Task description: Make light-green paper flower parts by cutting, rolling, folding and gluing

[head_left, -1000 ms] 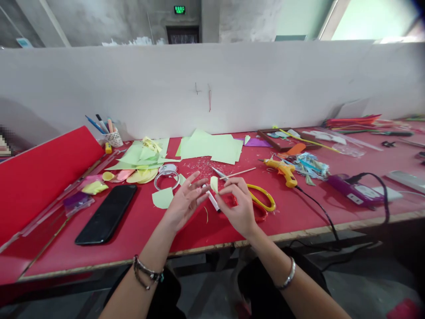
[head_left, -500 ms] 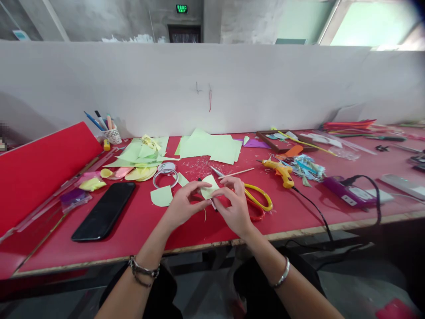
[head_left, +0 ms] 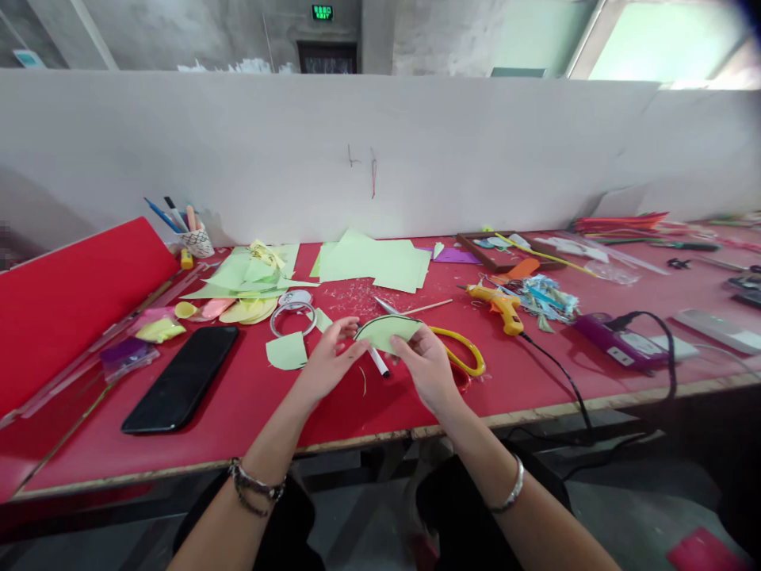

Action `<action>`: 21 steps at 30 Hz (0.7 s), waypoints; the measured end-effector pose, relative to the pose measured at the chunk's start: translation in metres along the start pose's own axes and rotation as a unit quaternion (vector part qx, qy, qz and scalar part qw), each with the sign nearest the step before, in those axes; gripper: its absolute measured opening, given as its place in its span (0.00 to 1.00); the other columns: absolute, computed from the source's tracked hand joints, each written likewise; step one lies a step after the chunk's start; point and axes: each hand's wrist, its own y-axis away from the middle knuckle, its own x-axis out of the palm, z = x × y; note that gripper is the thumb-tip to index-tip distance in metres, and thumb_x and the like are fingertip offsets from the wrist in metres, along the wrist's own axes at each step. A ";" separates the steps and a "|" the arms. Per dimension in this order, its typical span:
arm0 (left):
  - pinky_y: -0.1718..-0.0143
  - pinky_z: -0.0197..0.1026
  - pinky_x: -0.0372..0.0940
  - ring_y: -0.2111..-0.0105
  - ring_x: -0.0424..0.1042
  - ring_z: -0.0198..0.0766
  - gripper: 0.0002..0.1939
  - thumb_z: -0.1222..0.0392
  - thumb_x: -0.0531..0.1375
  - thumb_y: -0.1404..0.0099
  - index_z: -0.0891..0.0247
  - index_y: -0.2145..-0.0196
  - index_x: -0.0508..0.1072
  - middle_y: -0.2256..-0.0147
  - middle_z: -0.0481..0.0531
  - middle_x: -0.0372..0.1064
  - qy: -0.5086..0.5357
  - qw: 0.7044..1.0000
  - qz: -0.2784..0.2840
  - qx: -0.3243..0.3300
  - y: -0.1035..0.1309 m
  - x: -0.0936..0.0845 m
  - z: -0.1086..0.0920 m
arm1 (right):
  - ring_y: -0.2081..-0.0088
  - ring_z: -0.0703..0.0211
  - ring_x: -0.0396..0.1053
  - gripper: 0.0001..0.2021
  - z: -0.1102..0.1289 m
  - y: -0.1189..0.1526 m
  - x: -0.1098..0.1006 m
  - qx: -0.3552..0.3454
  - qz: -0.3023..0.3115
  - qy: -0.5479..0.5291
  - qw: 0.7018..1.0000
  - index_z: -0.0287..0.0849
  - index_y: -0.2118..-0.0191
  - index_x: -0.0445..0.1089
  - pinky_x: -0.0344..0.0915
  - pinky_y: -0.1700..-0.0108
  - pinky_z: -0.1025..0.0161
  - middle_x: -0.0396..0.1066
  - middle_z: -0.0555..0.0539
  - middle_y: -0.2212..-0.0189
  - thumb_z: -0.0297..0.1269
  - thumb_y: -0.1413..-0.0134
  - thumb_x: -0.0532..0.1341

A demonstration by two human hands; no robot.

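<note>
Right hand (head_left: pixel 431 369): it pinches the right end of the green paper, thumb in front, I guess to keep it steady.
Left hand (head_left: pixel 330 361): it is at the paper's left end, thumb close in. I can't tell if it is squeezing.
Green paper (head_left: pixel 389 333): it is up off the tabletop (head_left: pixel 338 416), between the two hands. It has a round top edge with a dark line. Holding just the ends leaves the middle easy to see.
Black phone (head_left: pixel 181 381): it lies flat on the left, well away from the hands, maybe to be out of the way.
Marker (head_left: pixel 379 362): it lies under the paper, easy to reach.
Scissors (head_left: pixel 465 341): they are partly hidden by the right hand, yellow handle on the right.
Glue gun (head_left: pixel 505 311): it lies farther right, maybe so its cord has room.
Green sheets (head_left: pixel 372 262): they lie at the back, perhaps to leave working room.
White board (head_left: pixel 238 159): it stands behind everything.
</note>
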 end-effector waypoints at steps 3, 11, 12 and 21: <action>0.64 0.38 0.60 0.69 0.66 0.35 0.19 0.50 0.57 0.44 0.65 0.60 0.67 0.70 0.49 0.67 0.095 0.991 0.071 -0.057 0.001 0.002 -0.001 | 0.76 0.65 0.65 0.10 0.002 0.000 0.000 0.040 0.027 -0.059 0.997 0.42 0.65 0.63 0.64 0.73 0.65 0.69 0.50 0.71 0.36 0.57 0.62; 0.75 0.31 0.55 0.79 0.57 0.26 0.13 0.56 0.64 0.52 0.67 0.71 0.72 0.79 0.44 0.62 0.241 0.959 0.099 -0.115 0.000 -0.005 0.001 | 0.74 0.66 0.60 0.19 0.006 0.005 -0.006 -0.057 0.147 -0.180 0.971 0.53 0.54 0.61 0.60 0.73 0.67 0.63 0.52 0.67 0.33 0.54 0.58; 0.76 0.31 0.54 0.80 0.56 0.25 0.13 0.56 0.65 0.53 0.68 0.72 0.72 0.80 0.43 0.61 0.250 0.953 0.113 -0.128 0.001 -0.006 0.001 | 0.73 0.65 0.60 0.19 0.005 0.005 -0.007 -0.060 0.154 -0.176 0.971 0.53 0.54 0.61 0.60 0.72 0.67 0.63 0.52 0.66 0.32 0.54 0.57; 0.76 0.32 0.56 0.79 0.60 0.27 0.13 0.54 0.65 0.52 0.67 0.72 0.73 0.79 0.46 0.65 0.233 0.949 0.157 -0.144 0.002 -0.008 0.001 | 0.67 0.63 0.58 0.04 0.010 0.005 -0.014 -0.143 0.185 -0.044 0.971 0.46 0.69 0.65 0.57 0.68 0.67 0.57 0.49 0.66 0.38 0.52 0.60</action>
